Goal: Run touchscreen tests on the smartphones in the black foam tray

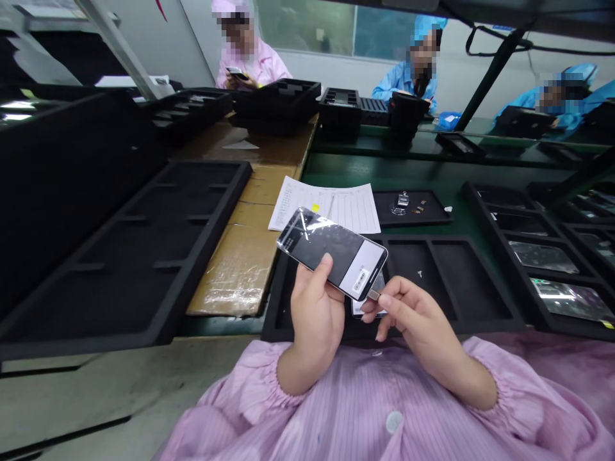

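Note:
My left hand (pixel 317 314) is wrapped round a smartphone (pixel 327 250), thumb along its near edge. The phone is tilted, its screen dark grey with a white area and a barcode label (pixel 360 280) at the lower right end. Between the thumb and fingers of my right hand (pixel 413 314) is a small metal plug (pixel 373 295), right at the phone's lower end. Whether it sits inside the port cannot be made out. Beneath my hands lies a second phone (pixel 358 309), mostly hidden, in a black foam tray (pixel 480 323).
A printed sheet (pixel 355 205) lies behind the phone, beside a small black tray (pixel 432 216) with little metal parts. Phones lie in a foam tray (pixel 523 224) at right. A large black tray (pixel 192 256) and cardboard (pixel 230 269) are at left. Co-workers (pixel 254 57) sit across.

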{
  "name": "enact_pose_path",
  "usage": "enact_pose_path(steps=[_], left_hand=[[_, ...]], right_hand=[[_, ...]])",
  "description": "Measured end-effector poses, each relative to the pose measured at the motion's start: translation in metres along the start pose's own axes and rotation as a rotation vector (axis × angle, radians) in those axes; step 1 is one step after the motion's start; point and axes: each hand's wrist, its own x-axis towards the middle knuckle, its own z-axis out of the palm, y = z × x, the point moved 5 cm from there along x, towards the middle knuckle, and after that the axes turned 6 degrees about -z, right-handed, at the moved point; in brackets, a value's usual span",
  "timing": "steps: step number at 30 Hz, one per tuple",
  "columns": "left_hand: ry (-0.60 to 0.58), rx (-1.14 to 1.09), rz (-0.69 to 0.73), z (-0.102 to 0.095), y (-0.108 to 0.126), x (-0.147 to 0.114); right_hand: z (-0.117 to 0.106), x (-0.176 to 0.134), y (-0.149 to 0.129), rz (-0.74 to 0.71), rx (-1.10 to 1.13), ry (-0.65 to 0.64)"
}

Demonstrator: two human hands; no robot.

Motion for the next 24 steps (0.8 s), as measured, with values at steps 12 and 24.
enact_pose_path(steps=[12, 24], left_hand=[[-0.05, 0.109, 0.173, 0.003, 0.001, -0.017], [-0.239, 0.412, 0.096, 0.004, -0.009, -0.019]], right_hand=[[-0.005, 0.004, 0.009, -0.071, -0.082, 0.003], [-0.017, -0.007, 0.01, -0.182, -0.134, 0.084]])
